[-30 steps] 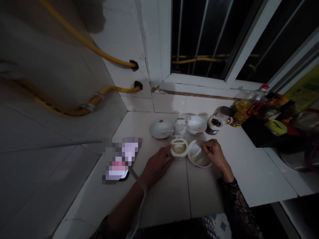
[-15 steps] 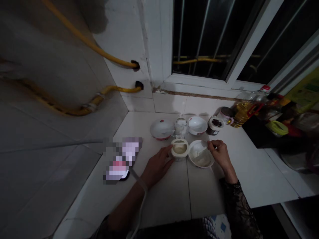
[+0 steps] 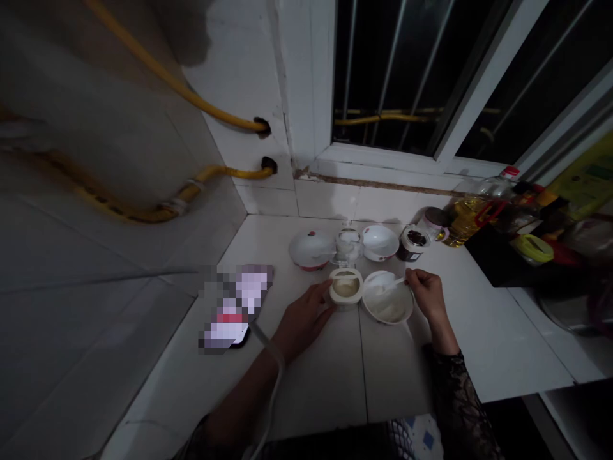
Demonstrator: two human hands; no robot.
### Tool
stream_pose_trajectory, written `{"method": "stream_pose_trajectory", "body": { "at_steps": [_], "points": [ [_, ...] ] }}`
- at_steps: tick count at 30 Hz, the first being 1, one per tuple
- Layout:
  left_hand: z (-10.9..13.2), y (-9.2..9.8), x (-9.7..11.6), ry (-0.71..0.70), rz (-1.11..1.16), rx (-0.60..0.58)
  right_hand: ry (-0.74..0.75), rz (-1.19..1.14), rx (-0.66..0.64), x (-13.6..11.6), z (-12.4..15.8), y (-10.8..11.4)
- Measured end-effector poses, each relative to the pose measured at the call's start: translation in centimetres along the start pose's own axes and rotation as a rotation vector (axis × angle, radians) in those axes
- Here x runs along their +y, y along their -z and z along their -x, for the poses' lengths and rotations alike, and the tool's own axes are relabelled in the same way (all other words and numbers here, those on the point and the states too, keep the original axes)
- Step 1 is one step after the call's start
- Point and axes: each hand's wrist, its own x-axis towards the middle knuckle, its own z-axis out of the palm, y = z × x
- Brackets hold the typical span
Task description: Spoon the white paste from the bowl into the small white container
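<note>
We look from one head-worn camera, facing forward and down, near above the counter (image 3: pixel 325 377); left hand (image 3: pixel 304 316) at lower centre, right hand (image 3: pixel 428 297) right of it, window (image 3: pixel 397 76) upper right.

Cannot read phone (image 3: pixel 230 326) screen, masked by coarse pixels. Cannot tell far end of white spoon (image 3: pixel 393 283) from pale inside of bowl (image 3: pixel 372 281). Cannot read label on dark-filled jar (image 3: pixel 409 251): too small. Note upper yellow hose (image 3: pixel 191 101) cut off by top edge, yellow-green item (image 3: pixel 591 169) by right edge, left sleeve (image 3: pixel 197 437) by bottom edge.
</note>
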Motion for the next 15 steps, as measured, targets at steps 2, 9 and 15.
{"method": "stream_pose_trajectory", "body": {
  "at_steps": [2, 9, 15],
  "points": [
    [0.0, 0.0, 0.0, 0.0, 0.003, 0.0, 0.0, -0.029, 0.052, -0.1, -0.1, 0.0],
    [0.0, 0.0, 0.0, 0.014, 0.013, -0.006, 0.293, 0.006, 0.253, -2.6, 1.3, -1.5],
    [0.1, -0.2, -0.1, 0.028, 0.003, -0.014, 0.998, 0.36, 0.218, -4.7, 3.5, -3.8]
  ]
}}
